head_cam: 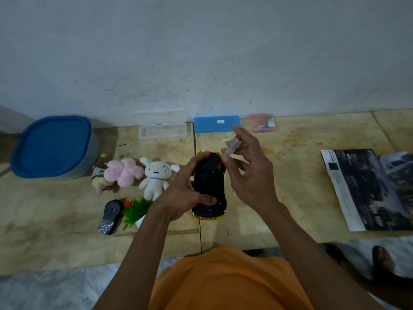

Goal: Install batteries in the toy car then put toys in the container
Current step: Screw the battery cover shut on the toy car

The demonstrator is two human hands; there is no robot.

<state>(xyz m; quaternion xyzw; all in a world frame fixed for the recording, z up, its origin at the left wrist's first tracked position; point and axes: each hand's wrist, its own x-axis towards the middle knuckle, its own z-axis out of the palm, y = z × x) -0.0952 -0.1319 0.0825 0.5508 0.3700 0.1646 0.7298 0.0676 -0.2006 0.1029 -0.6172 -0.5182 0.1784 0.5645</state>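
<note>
Over the wooden table, left hand grips upturned yellow-and-black toy car; right hand pinches clear-handled red-tipped screwdriver, tip at its underside.

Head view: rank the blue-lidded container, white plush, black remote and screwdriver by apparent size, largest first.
1. Blue-lidded container, clearly largest.
2. White plush.
3. Black remote, close to the plush, so that order is unsure.
4. Screwdriver, smallest; it is held above the table, partly covered by the right hand.

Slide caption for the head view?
Left hand steadies upturned toy car; right hand works screwdriver at its underside.
</note>
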